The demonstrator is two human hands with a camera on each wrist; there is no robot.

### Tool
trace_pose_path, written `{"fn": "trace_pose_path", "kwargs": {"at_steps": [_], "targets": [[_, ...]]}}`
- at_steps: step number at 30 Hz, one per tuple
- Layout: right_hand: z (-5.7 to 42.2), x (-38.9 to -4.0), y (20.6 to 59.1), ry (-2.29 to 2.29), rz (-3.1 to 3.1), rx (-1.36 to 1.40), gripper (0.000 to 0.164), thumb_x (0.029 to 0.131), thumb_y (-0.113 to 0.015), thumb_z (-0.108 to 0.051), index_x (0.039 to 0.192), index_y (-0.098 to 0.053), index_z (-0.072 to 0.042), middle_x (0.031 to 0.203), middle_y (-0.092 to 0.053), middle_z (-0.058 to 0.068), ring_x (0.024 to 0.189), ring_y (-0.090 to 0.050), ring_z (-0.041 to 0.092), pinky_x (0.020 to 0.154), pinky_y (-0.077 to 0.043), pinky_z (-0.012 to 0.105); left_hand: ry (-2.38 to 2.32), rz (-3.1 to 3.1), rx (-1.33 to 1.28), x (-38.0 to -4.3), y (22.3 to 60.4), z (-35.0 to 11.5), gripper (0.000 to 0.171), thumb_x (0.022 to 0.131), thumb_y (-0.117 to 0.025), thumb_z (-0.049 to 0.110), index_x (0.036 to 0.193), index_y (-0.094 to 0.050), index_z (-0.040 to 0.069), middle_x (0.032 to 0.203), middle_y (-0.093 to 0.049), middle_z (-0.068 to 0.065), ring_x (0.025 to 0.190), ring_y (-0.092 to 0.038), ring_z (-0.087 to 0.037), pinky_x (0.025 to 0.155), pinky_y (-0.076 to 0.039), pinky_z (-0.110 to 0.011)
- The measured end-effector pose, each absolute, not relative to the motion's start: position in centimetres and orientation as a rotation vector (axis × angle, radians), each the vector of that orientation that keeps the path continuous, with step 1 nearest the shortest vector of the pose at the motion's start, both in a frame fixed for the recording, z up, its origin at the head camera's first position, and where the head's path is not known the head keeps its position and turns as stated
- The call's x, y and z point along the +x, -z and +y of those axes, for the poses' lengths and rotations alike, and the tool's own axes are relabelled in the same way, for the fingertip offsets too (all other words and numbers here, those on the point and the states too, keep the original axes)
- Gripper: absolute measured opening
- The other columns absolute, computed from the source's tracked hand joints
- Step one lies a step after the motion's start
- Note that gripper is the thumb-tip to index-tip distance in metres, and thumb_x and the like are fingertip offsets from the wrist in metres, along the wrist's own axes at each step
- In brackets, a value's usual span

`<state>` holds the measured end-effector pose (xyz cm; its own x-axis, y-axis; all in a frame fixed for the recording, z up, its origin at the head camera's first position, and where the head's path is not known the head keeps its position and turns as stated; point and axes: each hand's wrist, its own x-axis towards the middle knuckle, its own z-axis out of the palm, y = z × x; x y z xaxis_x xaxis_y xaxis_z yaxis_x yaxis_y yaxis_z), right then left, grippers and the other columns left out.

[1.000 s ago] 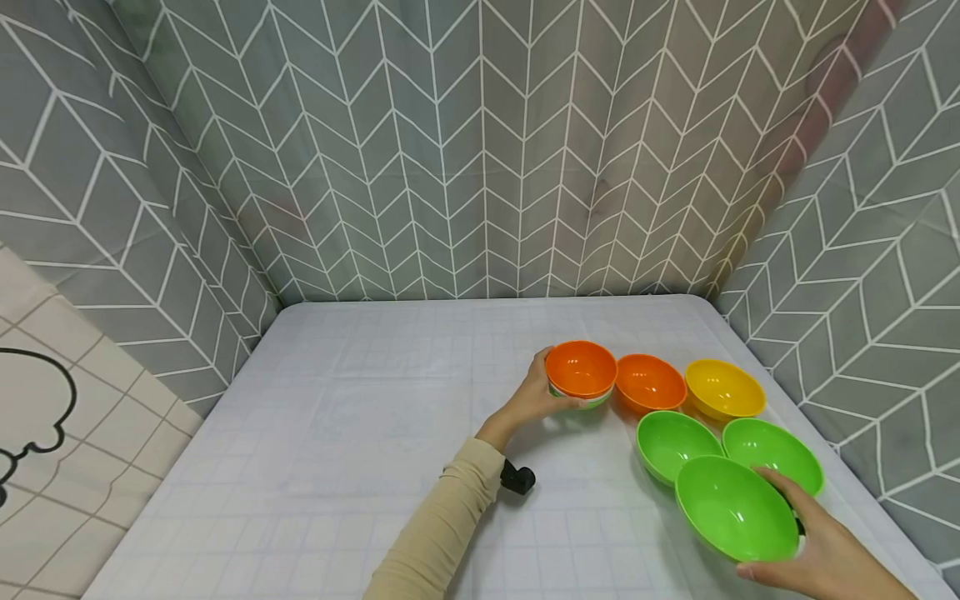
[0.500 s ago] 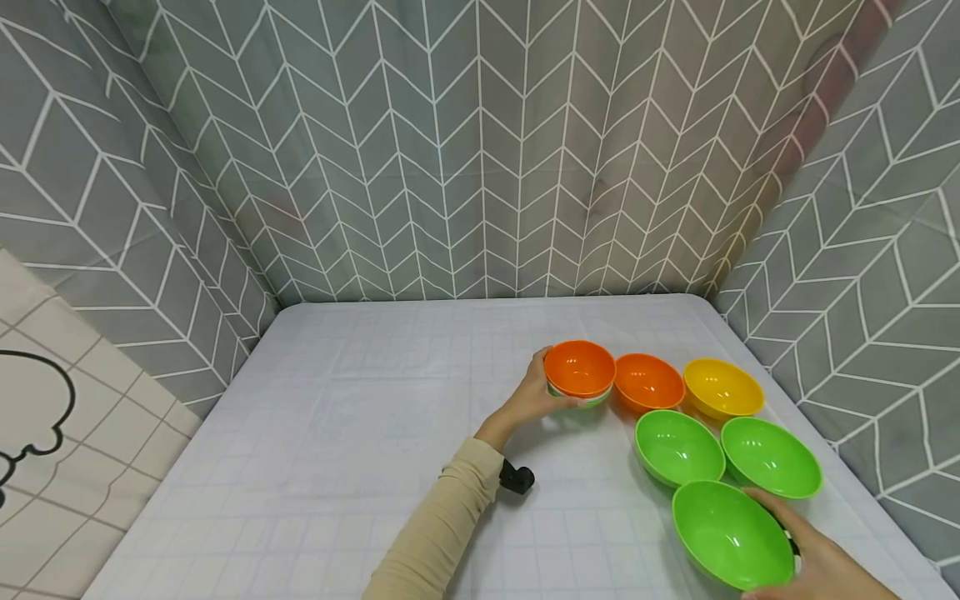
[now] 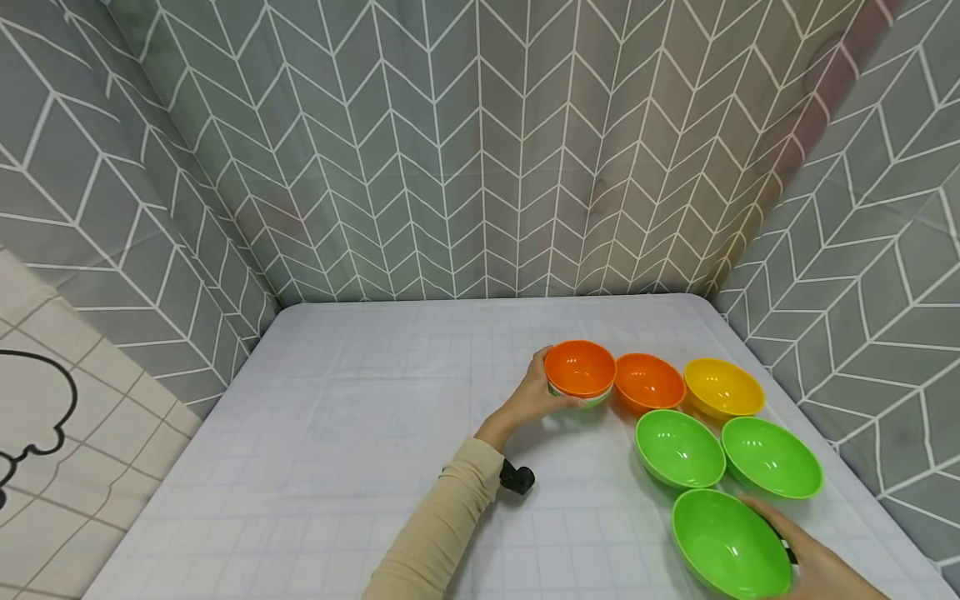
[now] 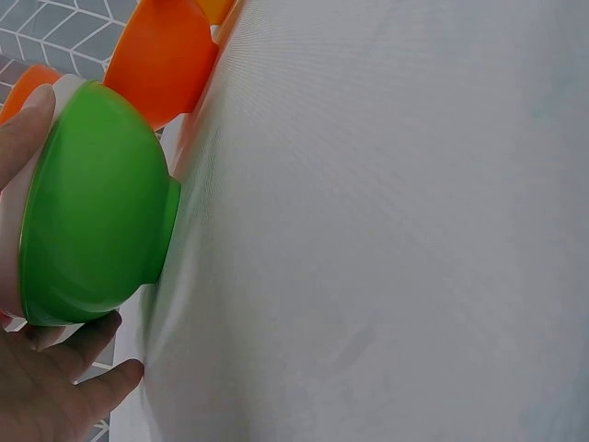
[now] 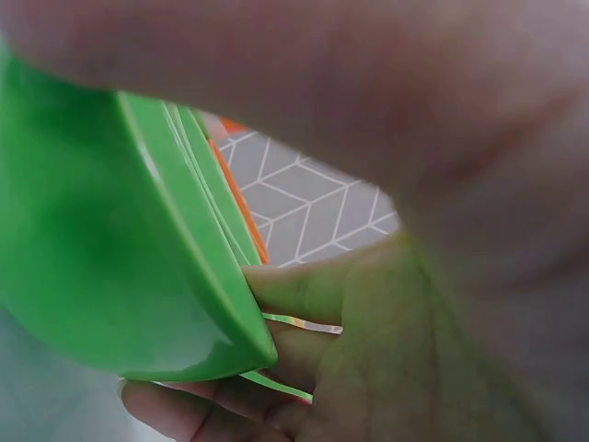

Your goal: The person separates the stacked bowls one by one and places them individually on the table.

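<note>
My left hand (image 3: pixel 534 390) grips a small stack of nested bowls, with an orange bowl (image 3: pixel 581 369) uppermost. In the left wrist view, a green bowl (image 4: pixel 97 207) forms the outside of this stack, its foot at or close to the tabletop, and a white bowl (image 4: pixel 18 226) shows between green and orange. At the front right, my right hand (image 3: pixel 813 562) holds a larger green bowl (image 3: pixel 731 542) by its right side. Its thumb and fingers lie around the rim in the right wrist view; the thumb's tip is hidden.
Right of the stack sit another orange bowl (image 3: pixel 649 383) and a yellow bowl (image 3: pixel 724 389). Two green bowls, a left one (image 3: pixel 679 450) and a right one (image 3: pixel 772 458), stand just beyond the held one. A white cloth covers the table (image 3: pixel 360 433); patterned curtains (image 3: pixel 480 167) surround it.
My right hand has drawn the larger green bowl toward the table's front and lower, away from the two green bowls it overlapped in view. My left hand and its stack have stayed put.
</note>
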<state>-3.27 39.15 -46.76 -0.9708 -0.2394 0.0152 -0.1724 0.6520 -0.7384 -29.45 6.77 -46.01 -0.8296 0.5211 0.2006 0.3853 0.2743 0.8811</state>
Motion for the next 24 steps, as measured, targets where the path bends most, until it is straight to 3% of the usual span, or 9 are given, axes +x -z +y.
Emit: {"fn": "trace_pose_path", "kwargs": {"at_steps": [9,13,19,24], "targets": [[38.89,-3.21,47.28,1.241,2.867,-0.454,0.109,0.069,-0.082,-0.001,0.153,-0.019,-0.031,0.129,-0.025,-0.041,0.107,-0.039,-0.014,0.072,-0.044,0.018,-1.607,2.398,0.863,-29.53,46.15,6.86,0.101,0.078,-0.082,0.021,0.149,-0.014,0.001,0.147,-0.031,-0.016,0.133,-0.037,-0.024,0.11,-0.029,-0.04],[38.87,-3.28,47.39,1.217,2.905,-0.489,0.109,0.068,-0.083,-0.002,0.153,-0.02,-0.03,0.131,-0.024,-0.04,0.111,-0.035,-0.015,0.073,-0.043,0.019,-1.606,2.402,0.855,-29.58,46.2,6.89,0.102,0.077,-0.082,0.022,0.149,-0.014,0.001,0.147,-0.031,-0.016,0.133,-0.037,-0.024,0.11,-0.029,-0.04],[38.98,-3.49,47.6,1.221,2.944,-0.621,0.112,0.064,-0.087,-0.004,0.154,-0.022,-0.017,0.135,-0.027,-0.034,0.114,-0.036,-0.013,0.074,-0.044,0.02,-1.605,2.402,0.849,-29.56,46.23,6.87,0.102,0.077,-0.082,0.022,0.149,-0.014,0.001,0.148,-0.03,-0.017,0.133,-0.037,-0.024,0.11,-0.029,-0.04],[39.09,-3.18,47.47,1.141,2.985,-0.589,0.12,0.064,-0.088,-0.008,0.156,-0.013,-0.024,0.132,-0.02,-0.037,0.109,-0.032,-0.015,0.068,-0.047,0.028,-1.618,2.39,0.842,-29.55,46.14,6.87,0.102,0.078,-0.082,0.022,0.15,-0.013,0.001,0.148,-0.029,-0.017,0.133,-0.037,-0.025,0.109,-0.031,-0.04]]}}
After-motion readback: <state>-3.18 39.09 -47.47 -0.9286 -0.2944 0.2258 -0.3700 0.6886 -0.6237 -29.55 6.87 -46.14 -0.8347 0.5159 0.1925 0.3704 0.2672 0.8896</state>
